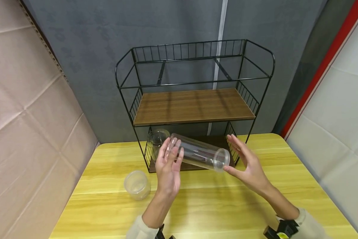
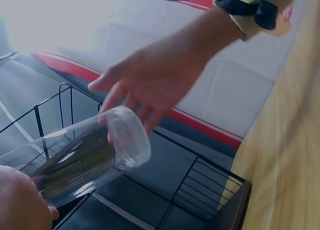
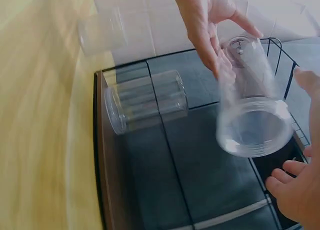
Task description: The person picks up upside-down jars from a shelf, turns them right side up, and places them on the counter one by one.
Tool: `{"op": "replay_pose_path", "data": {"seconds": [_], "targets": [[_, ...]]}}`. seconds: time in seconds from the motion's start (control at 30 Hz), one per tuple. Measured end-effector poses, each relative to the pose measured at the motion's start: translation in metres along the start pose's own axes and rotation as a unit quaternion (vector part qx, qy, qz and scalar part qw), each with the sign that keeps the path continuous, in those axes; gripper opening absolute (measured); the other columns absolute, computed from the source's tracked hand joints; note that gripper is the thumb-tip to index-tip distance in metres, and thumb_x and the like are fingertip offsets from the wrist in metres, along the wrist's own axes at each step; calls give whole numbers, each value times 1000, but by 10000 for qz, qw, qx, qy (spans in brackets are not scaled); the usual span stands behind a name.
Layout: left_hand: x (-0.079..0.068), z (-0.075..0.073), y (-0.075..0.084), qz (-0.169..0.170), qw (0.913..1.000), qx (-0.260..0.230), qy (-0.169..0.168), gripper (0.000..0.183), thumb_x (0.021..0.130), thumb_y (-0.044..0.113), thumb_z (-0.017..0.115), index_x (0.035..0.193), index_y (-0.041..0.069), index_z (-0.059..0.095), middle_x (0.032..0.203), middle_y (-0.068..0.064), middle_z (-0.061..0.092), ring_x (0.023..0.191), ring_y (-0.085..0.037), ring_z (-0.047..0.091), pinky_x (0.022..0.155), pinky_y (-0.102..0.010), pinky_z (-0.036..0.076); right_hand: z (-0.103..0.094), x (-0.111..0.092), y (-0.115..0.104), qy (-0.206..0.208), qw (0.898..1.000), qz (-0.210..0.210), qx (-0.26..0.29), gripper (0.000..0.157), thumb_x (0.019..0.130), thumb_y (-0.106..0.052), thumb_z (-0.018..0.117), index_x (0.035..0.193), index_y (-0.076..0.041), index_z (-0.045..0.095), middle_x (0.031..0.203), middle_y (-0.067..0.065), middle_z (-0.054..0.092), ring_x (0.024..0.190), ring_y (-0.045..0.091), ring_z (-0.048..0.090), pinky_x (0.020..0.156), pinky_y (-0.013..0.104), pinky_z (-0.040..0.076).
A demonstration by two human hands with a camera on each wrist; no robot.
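A tall clear jar (image 1: 201, 154) is tilted in front of the rack's lower level, its round mouth toward the right. My left hand (image 1: 168, 174) grips its other end, with thumb and fingers on opposite sides. Near the mouth, my right hand (image 1: 252, 171) has its fingers spread and the thumb close to the rim; the right wrist view shows a gap between that hand and the jar. A second clear jar (image 3: 147, 102) stands on the lower shelf at the left. On the table, left of my left hand, is a shorter clear container (image 1: 137, 185).
A black wire rack (image 1: 194, 80) stands at the back of the yellow wood-grain table (image 1: 107, 212). Its middle level has a brown board (image 1: 194, 104); its top level is a bare frame. Grey cloth hangs behind, with pale panels on both sides.
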State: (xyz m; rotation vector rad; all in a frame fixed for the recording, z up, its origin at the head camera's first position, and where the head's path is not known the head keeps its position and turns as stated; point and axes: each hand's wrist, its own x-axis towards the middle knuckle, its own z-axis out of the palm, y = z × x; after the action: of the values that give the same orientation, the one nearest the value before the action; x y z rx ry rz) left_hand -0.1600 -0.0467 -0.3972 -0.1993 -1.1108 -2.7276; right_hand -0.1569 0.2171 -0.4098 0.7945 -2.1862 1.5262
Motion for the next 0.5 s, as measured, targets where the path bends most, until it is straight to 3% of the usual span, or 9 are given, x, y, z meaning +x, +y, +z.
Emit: {"op": "replay_pose_path", "data": {"seconds": [0.17,0.3,0.4,0.5], "targets": [[-4,5,1,141,9991,-379,125,74,103,21,71,161,0,30,157,-19,44,146,-30,49,120,-40,46,13,0,3,-205,9910,262,1300,101,89,15,73,170,-11,20,169,23,31,154,12,37,120,19,38],[-7,10,-1,225,9978,-615,93,77,105,26,69,162,0,25,154,-18,46,148,-33,47,121,-43,44,23,4,4,-93,9685,178,2480,98,90,16,71,169,-7,19,166,21,35,146,18,50,113,29,49],[-9,12,-3,240,9975,-666,84,79,105,29,68,163,0,22,155,-19,45,148,-34,46,122,-44,44,31,7,4,142,9537,-12,3005,92,90,18,69,167,-2,23,161,21,42,140,23,57,110,35,52],[-9,11,-4,227,9979,-604,74,79,106,30,66,164,0,21,157,-22,42,150,-36,43,121,-44,44,36,10,3,375,9458,-114,3224,86,90,20,66,164,2,27,156,23,46,138,28,59,112,39,50]]}}
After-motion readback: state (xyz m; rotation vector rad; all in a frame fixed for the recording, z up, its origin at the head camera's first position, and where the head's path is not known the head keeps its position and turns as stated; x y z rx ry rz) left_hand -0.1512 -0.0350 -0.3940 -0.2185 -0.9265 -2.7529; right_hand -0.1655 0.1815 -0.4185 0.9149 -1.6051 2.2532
